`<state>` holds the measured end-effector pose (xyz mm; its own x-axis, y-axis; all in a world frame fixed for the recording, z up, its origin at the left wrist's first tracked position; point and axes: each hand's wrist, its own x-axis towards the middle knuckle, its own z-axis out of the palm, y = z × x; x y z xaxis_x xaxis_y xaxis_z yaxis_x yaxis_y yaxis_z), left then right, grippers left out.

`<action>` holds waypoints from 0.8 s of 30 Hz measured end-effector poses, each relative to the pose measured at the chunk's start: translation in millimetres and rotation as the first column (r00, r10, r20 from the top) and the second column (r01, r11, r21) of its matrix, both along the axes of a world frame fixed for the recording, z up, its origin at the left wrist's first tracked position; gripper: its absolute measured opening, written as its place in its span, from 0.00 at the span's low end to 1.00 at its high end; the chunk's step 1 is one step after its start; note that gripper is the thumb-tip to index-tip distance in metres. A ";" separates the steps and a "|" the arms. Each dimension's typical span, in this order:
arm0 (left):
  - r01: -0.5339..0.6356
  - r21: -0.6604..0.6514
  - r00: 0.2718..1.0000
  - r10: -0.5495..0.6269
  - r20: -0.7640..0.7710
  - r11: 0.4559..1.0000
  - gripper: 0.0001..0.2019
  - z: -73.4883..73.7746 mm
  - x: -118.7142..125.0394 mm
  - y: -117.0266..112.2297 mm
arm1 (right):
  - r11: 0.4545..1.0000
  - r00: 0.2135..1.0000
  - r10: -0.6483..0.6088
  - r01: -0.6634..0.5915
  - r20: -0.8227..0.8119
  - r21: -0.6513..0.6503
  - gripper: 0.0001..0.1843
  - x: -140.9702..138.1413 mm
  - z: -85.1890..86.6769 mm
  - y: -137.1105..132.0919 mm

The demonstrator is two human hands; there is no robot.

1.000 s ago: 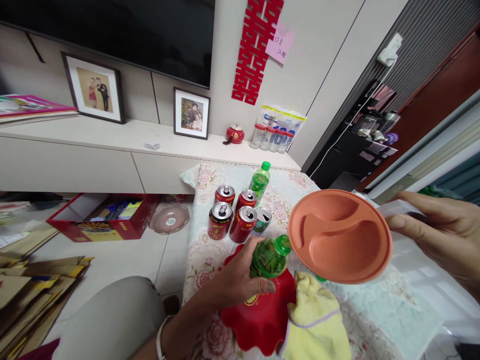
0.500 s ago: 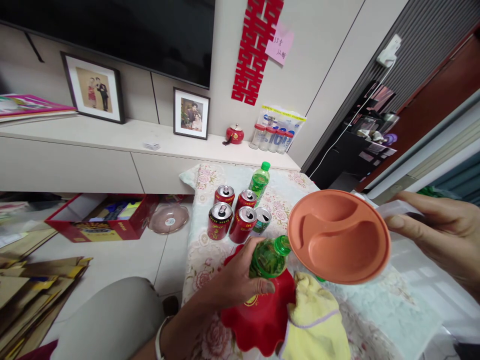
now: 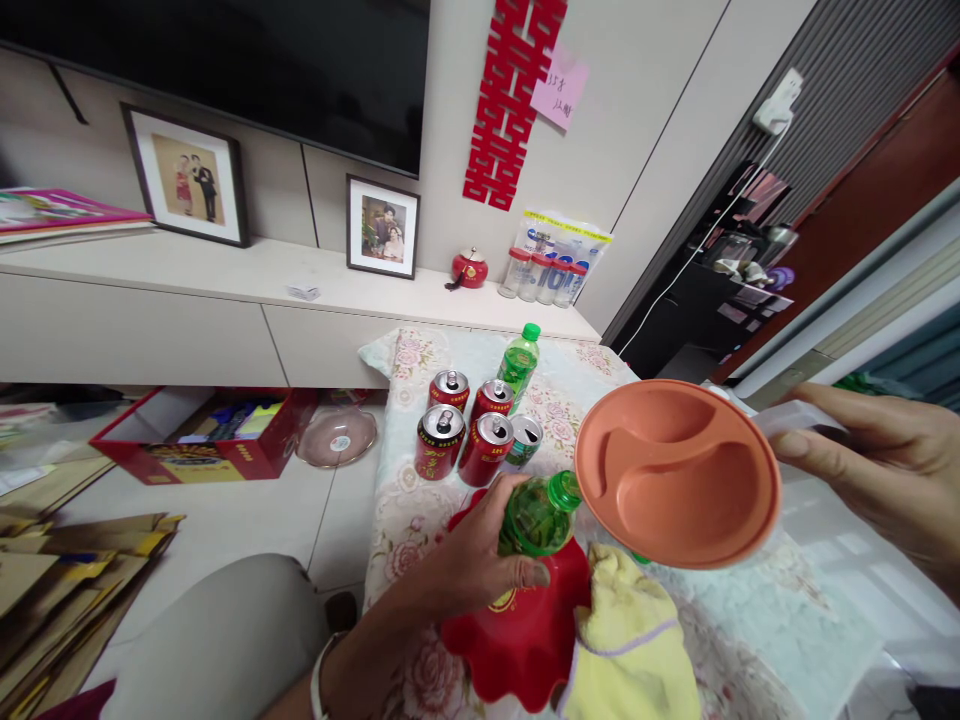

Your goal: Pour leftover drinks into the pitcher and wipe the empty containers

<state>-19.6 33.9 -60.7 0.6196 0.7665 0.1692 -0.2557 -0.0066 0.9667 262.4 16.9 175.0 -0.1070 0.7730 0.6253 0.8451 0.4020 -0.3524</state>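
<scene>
My left hand (image 3: 472,560) is wrapped round a green plastic bottle (image 3: 538,515) with a green cap, held over a red scalloped dish (image 3: 517,630). My right hand (image 3: 877,470) holds an orange divided plate (image 3: 679,472) by its rim, tilted up above the table, along with something white. A yellow cloth (image 3: 634,640) lies beside the red dish, under the plate.
Several red cans (image 3: 465,425), a green can (image 3: 525,438) and another green bottle (image 3: 519,362) stand further back on the floral tablecloth (image 3: 409,520). A low cabinet (image 3: 225,300) with framed photos runs along the wall. A red box (image 3: 202,432) and cardboard (image 3: 67,580) lie on the floor left.
</scene>
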 end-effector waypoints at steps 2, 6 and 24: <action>0.008 -0.006 1.000 -0.007 0.011 1.000 0.39 -0.1 0.0 0.3 | 0.998 0.998 0.057 -0.057 0.016 -0.010 0.25 0.2 0.4 -0.8; -0.015 0.026 0.999 0.016 -0.033 1.000 0.40 -0.2 -0.8 0.5 | 0.996 0.996 0.083 -0.083 0.037 0.019 0.26 1.4 -0.9 0.4; -0.033 0.081 0.997 0.039 -0.073 0.996 0.42 -0.8 -1.6 0.4 | 0.988 0.985 0.157 -0.157 0.072 -0.018 0.21 4.3 -1.1 0.4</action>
<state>-21.1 34.3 -61.5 0.6047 0.7748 0.1846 -0.1808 -0.0922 0.9792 266.7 17.4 173.9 -0.2726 0.7506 0.6019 0.7955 0.5277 -0.2979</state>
